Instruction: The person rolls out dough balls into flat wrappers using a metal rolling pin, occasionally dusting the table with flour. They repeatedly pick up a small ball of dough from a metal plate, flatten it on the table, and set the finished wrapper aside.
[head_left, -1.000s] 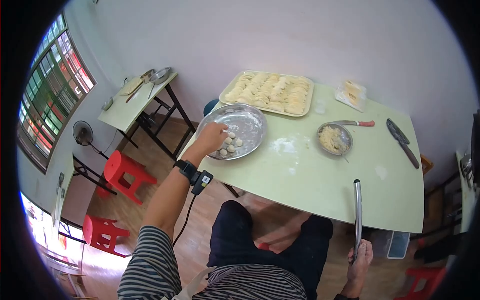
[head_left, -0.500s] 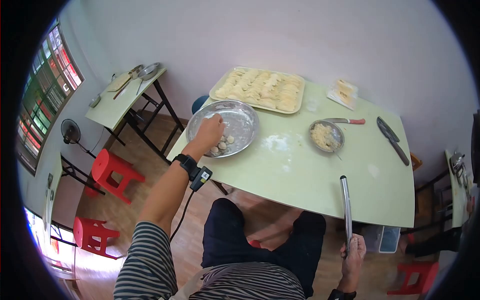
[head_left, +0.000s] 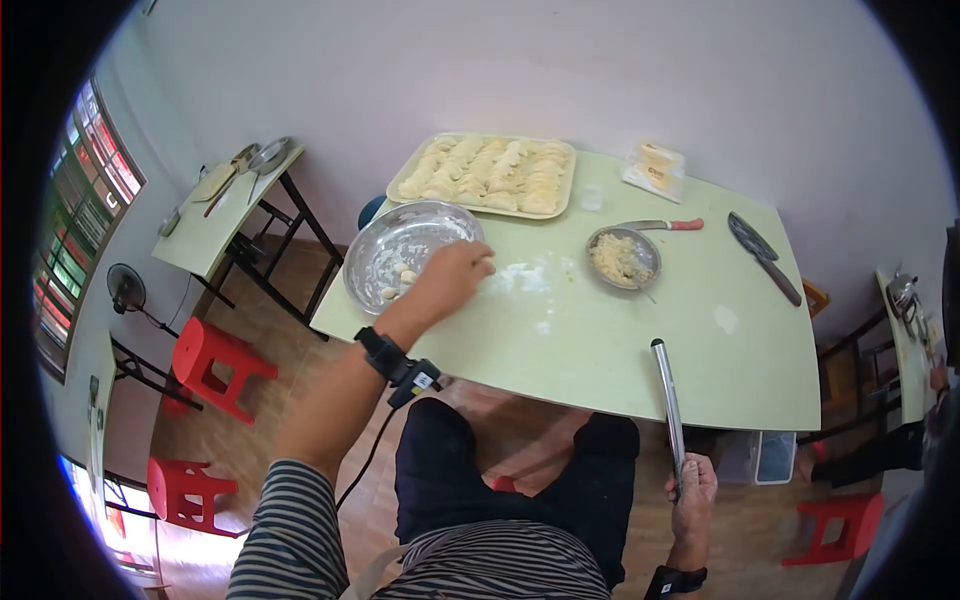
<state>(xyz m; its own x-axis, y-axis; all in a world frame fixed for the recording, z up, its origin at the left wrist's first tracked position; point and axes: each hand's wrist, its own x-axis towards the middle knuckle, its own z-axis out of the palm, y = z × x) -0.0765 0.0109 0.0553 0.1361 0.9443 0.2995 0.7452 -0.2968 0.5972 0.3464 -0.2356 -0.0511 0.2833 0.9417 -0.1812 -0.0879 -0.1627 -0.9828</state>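
My left hand (head_left: 452,280) is over the right rim of a round metal basin (head_left: 365,262), its fingers curled together toward the floured table. What they hold, if anything, is hidden. Several small dough pieces (head_left: 400,280) lie in the basin, partly behind my wrist. White flour (head_left: 525,278) is dusted on the table just right of my fingertips. My right hand (head_left: 693,490) is closed around the lower end of a metal rolling pin (head_left: 668,395), which points up over the table's front edge.
A tray (head_left: 568,180) of shaped dumplings stands at the back. Further right are a bowl of filling (head_left: 622,258) with a utensil, a red-handled knife (head_left: 660,225), a dark-bladed knife (head_left: 765,260) and a plastic packet (head_left: 655,172). Red stools (head_left: 215,365) stand left; another person's leg shows far right.
My left hand has come up from the dough pieces and moved right, across the basin's rim. My right hand still grips the rolling pin. The view has shifted slightly.
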